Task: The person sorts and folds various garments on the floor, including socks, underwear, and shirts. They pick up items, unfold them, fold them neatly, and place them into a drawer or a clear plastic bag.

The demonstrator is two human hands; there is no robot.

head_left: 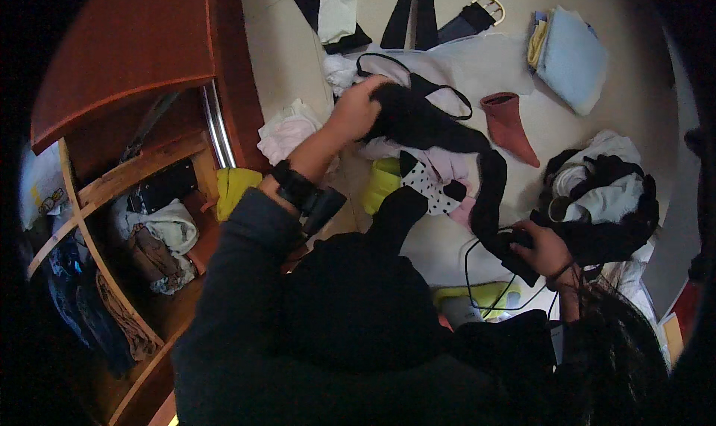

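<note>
A long, soft black garment [440,133] stretches between my two hands and bends downward near its right end; its exact kind is hard to make out. My left hand [360,111] is closed on its upper left end. Lower right, my right hand [543,248] is closed around its other end, with a thin dark cord beside the fingers. Thin black straps [440,90] loop out just above the garment. Beneath it lie pink cloth [445,163], a white sock with black dots [431,183] and a yellow-green cloth [381,185].
A reddish-brown sock [509,127] and a folded light-blue towel [572,59] lie to the right. Below them sits a heap of black and grey clothes [597,183]. A black belt [466,23] is at the top. On the left stands a wooden cabinet [127,60] with an open drawer holding clothes.
</note>
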